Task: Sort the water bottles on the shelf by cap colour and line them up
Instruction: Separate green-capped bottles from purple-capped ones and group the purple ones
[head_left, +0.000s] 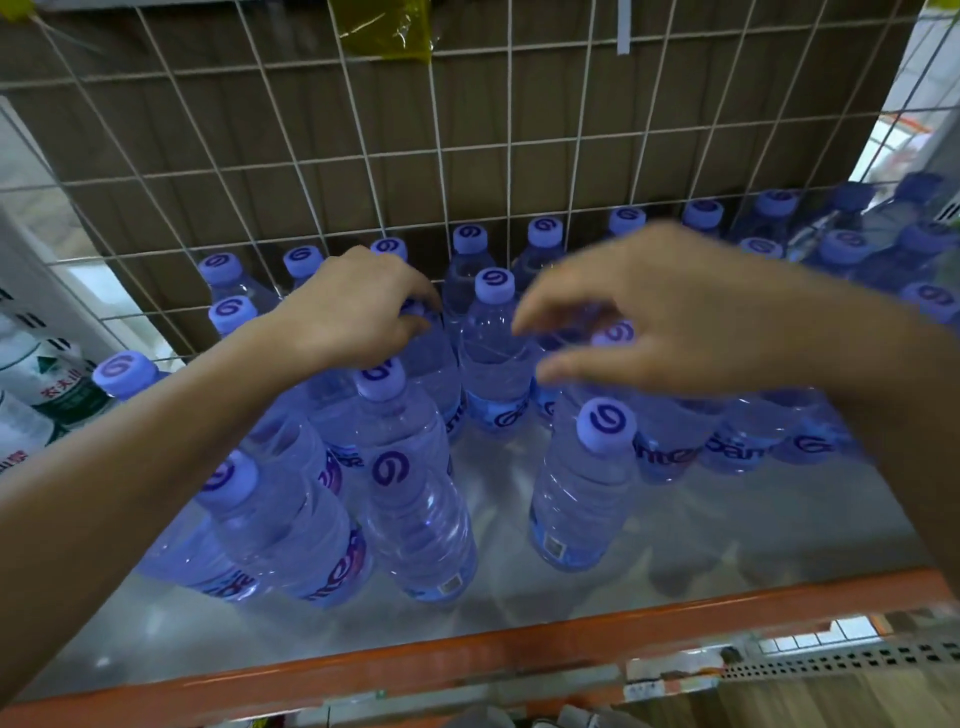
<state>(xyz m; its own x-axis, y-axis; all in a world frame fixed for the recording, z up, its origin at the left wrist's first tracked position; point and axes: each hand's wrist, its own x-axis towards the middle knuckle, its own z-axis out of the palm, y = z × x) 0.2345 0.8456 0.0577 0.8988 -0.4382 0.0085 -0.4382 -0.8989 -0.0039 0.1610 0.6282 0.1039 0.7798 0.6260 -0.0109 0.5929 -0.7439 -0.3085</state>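
Several clear water bottles with purple caps stand on a grey shelf (519, 597). My left hand (353, 312) curls its fingers round the cap and neck of one bottle (431, 358) in the middle rows. My right hand (649, 312) hovers blurred above the bottles to the right, fingers spread and loosely bent, holding nothing. A purple-capped bottle (493, 353) stands between the two hands. Nearer the front stand a bottle (587, 483) on the right and another bottle (410, 493) to its left.
A white wire grid (363, 156) with brown board behind closes the back of the shelf. An orange rail (519, 644) runs along the shelf's front edge. Bottles with white caps and green labels (47, 384) stand at the far left.
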